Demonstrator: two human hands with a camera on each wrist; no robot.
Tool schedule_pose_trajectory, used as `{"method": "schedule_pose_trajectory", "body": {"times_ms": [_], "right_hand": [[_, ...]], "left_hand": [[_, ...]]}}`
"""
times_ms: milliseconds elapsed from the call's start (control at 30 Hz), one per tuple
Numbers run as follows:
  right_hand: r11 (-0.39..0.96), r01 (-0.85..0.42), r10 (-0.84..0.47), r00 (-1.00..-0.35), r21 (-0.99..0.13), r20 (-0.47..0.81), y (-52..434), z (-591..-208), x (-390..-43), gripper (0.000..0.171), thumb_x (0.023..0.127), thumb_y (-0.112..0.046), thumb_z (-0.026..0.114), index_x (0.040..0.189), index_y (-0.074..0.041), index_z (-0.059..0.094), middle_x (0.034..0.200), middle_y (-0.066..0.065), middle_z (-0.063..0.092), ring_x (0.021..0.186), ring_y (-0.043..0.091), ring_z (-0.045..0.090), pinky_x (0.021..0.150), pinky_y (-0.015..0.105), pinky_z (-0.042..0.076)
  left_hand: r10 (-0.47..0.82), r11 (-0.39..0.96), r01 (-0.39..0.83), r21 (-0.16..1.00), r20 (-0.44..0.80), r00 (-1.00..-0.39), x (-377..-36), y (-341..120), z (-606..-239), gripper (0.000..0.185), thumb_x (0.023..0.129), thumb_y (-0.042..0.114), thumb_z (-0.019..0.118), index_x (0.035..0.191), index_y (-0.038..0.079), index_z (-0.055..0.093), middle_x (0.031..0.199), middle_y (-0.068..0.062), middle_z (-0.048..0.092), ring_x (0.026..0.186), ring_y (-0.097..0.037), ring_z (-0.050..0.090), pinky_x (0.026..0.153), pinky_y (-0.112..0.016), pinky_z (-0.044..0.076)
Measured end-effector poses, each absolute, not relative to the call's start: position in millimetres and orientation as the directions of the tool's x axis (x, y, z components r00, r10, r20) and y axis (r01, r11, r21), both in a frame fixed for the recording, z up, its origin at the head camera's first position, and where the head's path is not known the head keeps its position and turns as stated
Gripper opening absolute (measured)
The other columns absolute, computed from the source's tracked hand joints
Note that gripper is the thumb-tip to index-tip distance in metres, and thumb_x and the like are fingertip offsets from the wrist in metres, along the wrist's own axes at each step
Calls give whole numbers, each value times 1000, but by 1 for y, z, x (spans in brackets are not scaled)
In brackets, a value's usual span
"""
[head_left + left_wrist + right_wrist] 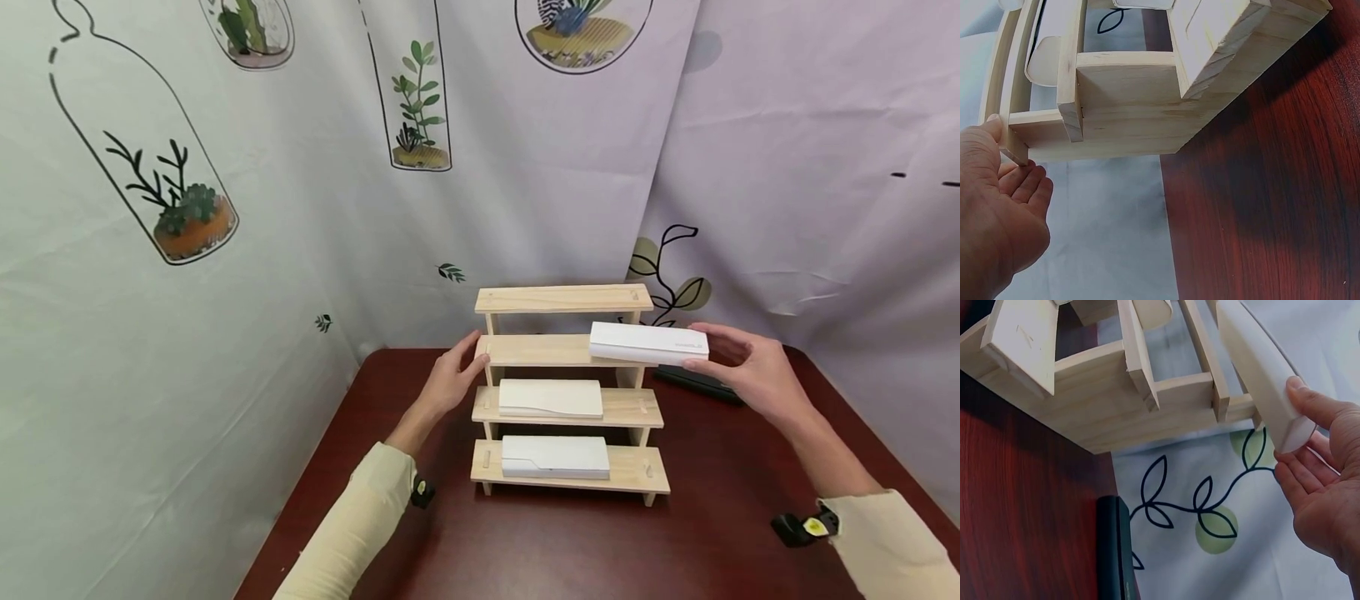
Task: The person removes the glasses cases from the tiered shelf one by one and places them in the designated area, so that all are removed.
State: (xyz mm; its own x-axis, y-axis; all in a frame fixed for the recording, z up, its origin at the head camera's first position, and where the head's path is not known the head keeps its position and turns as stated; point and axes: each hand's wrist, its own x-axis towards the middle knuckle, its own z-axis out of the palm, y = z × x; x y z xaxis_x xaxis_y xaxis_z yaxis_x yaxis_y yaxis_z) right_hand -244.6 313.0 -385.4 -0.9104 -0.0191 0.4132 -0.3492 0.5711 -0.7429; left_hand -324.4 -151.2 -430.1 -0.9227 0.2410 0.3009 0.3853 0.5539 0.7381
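Pale wood rack (567, 354), two white boxes already on the lower tiers, and you're mid-placement of the third white box (648, 343): right hand (757, 372) pinches its end, half on the second shelf. Left hand (450, 379), fingers relaxed, steadies the rack's side. Looks like it needs sliding left to centre.

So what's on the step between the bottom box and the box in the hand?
In the head view, another white box lies on that step.
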Motion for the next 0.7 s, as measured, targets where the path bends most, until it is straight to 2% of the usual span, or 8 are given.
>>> {"method": "schedule_pose_trajectory", "body": {"times_ms": [233,400,633,700], "right_hand": [[598,-323,6,-913,-733,407,324,-389,-239,65,88,-28,91,144,-6,66,132,16,70,102,-18,58,76,7,50],[601,-306,26,-916,-738,401,331,-393,-237,66,88,-28,91,144,-4,66,126,2,71,98,-17,60,75,7,51],[601,-281,54,-920,-748,388,344,-399,-233,66,89,-28,90,146,-3,64,124,-8,68,99,-22,57,75,6,49],[591,-277,61,-921,-758,385,348,-401,-232,66,90,-28,89,146,-2,64,122,-15,67,99,-22,58,75,6,49]], "left_hand": [[242,556,378,740,291,-926,-325,-151,-430,63,111,32,61,166,12,39,168,-9,41,155,-27,36,124,-50,32],[237,554,375,743,291,-927,-324,-151,-431,63,110,32,62,166,13,39,167,-8,41,155,-27,36,124,-50,32],[237,554,376,742,293,-926,-323,-150,-430,63,110,32,62,166,13,39,167,-9,42,154,-28,37,124,-51,32],[237,554,382,739,300,-924,-323,-150,-430,63,111,31,62,166,12,39,166,-10,43,154,-29,38,124,-51,33]]}}
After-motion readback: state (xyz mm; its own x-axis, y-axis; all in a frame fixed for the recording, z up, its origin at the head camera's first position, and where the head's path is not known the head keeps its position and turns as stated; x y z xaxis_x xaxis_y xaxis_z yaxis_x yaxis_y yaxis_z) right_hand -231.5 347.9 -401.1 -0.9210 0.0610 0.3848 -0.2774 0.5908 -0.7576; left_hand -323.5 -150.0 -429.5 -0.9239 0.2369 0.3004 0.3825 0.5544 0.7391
